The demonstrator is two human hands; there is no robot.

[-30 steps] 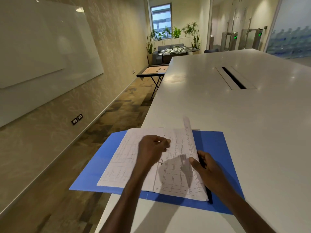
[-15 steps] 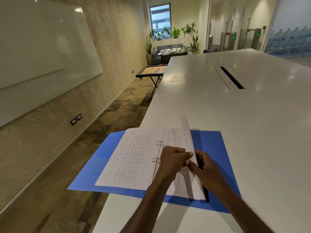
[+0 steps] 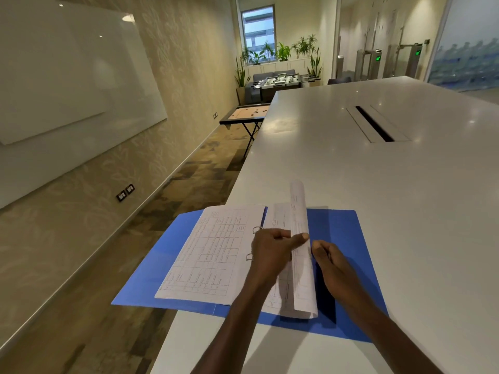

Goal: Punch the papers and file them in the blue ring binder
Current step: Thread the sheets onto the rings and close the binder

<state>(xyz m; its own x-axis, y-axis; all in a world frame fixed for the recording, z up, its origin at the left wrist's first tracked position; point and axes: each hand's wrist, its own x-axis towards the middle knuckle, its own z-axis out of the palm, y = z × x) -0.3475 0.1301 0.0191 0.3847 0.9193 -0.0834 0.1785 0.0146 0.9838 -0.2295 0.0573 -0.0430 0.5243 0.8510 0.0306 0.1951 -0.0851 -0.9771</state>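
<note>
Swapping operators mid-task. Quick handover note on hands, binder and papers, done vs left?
Left hand: pinching the raised sheets at their edge, mid page-turn.
Right hand: beside those sheets, over the binder's right cover; whether it grips anything cannot be told.
Blue binder: open flat on the white table, left cover overhanging the table edge.
Rings: papers sit on both sides of them; a flat page lies to the left.
Done: papers appear filed on the rings.
Left: lay the sheets down, probably close the binder.
</note>
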